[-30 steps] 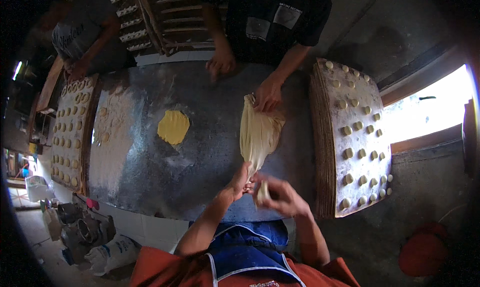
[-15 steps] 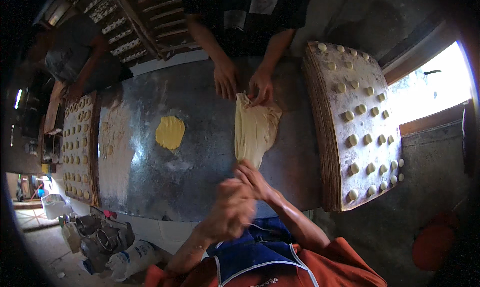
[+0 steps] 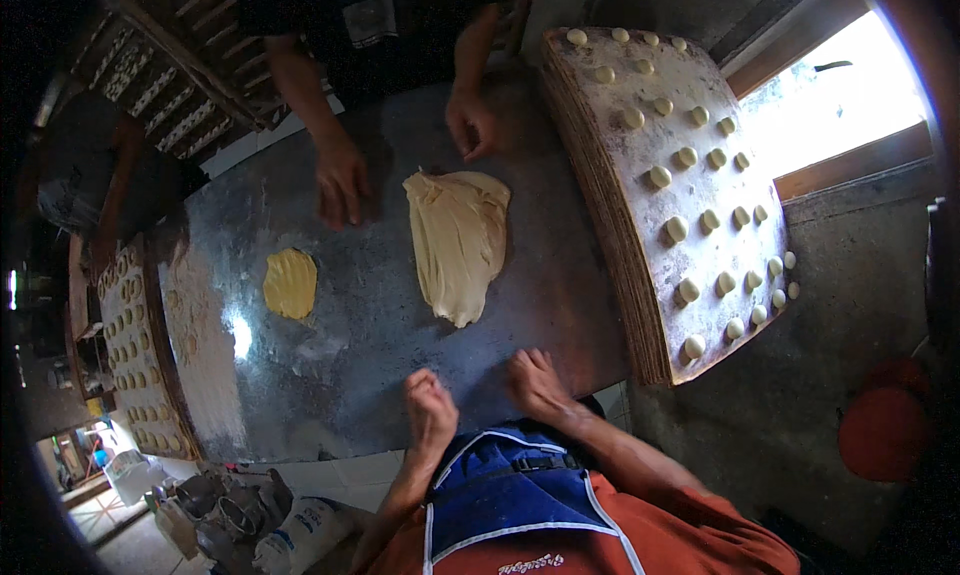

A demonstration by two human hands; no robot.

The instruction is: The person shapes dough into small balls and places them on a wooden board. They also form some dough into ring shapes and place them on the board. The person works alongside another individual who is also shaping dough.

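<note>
We record the pale dough (image 3: 458, 240) slumped near mid-table, on the dark table (image 3: 370, 375). Nearer the body, apart from it and each other: left hand (image 3: 431, 407) and right hand (image 3: 538, 383), fingers curled; we cannot tell whether either encloses anything. Beyond: a co-worker's hands (image 3: 342, 187). We note a yellow mass (image 3: 290, 284) left, dough rounds (image 3: 677, 229) on stacked boards (image 3: 690, 190) right.
</note>
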